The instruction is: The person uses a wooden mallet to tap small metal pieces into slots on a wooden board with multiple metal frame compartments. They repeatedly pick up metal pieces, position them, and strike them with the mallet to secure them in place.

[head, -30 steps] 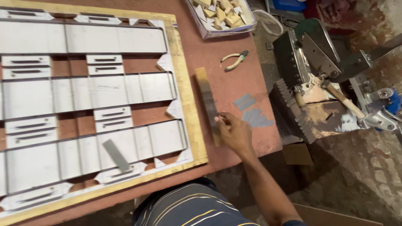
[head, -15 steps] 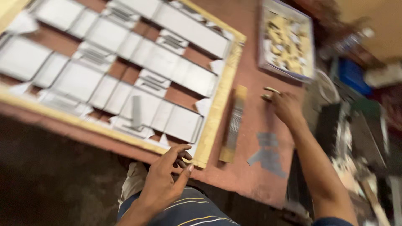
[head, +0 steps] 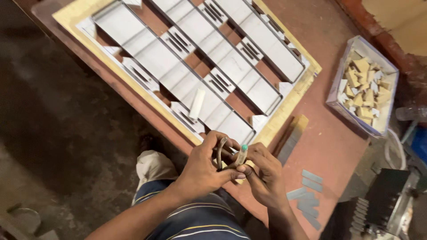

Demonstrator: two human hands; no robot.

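Observation:
My left hand [head: 202, 171] and my right hand [head: 263, 178] meet over the near edge of the reddish table [head: 338, 146]. Together they grip a small pair of pliers [head: 229, 156] with curved worn handles, one of them tipped green. Just beyond the hands lies a large yellow-edged wooden board [head: 82, 15] covered with rows of grey metal strips and slotted plates [head: 209, 75]. A loose short metal piece [head: 196, 104] rests on those strips.
A wooden stick with a metal strip [head: 291, 137] lies right of the board. Several small grey metal strips [head: 306, 196] lie near my right wrist. A tray of wood offcuts [head: 364, 89] stands at the far right. A dark machine [head: 383, 205] sits bottom right.
My right hand has brought the pliers from farther along the table to the front edge. My left hand has come up from my lap and joined it on the pliers. The view has swung.

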